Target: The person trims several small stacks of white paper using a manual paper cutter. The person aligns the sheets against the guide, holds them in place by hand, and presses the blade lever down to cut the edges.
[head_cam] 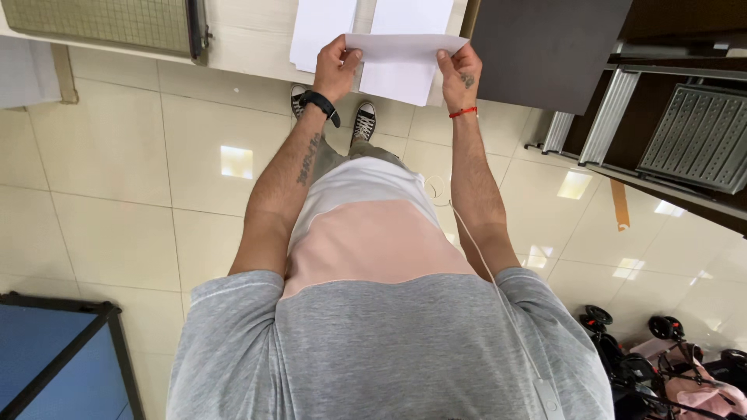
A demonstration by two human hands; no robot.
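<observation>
Between pinching fingers (348,56), white sheet (401,47)

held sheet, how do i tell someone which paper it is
At the top is a pale table with flat sheets of white paper. The held sheet is the one lifted above them, pinched at either end by the left hand and right hand.

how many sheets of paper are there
3: one sheet held between the left hand and right hand, and two side by side on the table. More may be hidden underneath.
</observation>
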